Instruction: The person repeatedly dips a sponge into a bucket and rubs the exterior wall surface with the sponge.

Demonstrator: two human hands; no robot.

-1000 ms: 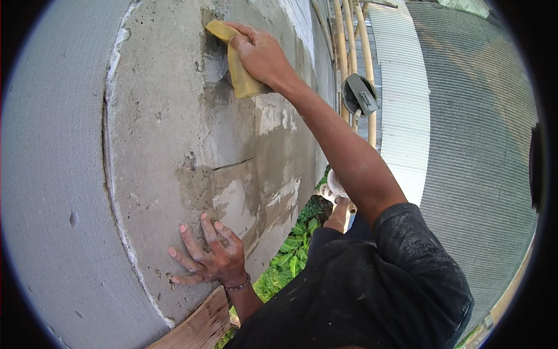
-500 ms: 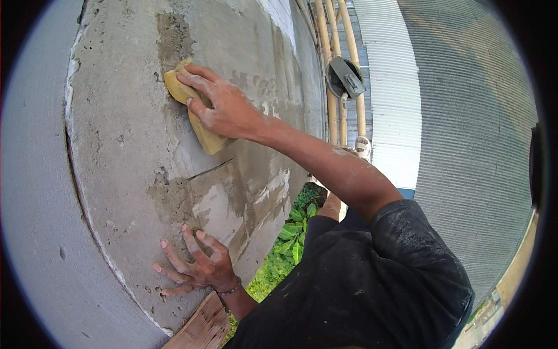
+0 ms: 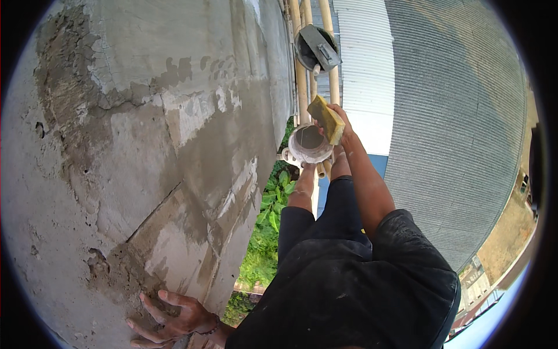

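Observation:
My right hand (image 3: 344, 125) grips a yellow sponge (image 3: 326, 120), held off the wall above a round bucket (image 3: 311, 143) with grey contents. The fingers wrap behind the sponge and are partly hidden. Against the grey cement wall (image 3: 139, 157), at the lower left, my left hand (image 3: 174, 320) rests with fingers spread and holds nothing. Damp darker patches, cracks and rough pits mark the wall around it.
Bamboo poles (image 3: 302, 87) run beside the wall under my feet. On them sits a black tub (image 3: 317, 49) with a flat grey tool (image 3: 321, 46) across it. Green plants (image 3: 273, 203) show far below; corrugated roofing (image 3: 453, 128) spreads to the right.
My right hand has left the wall and moved right with the sponge, over the bucket, which has come into view. My left hand stays on the wall; the view has shifted.

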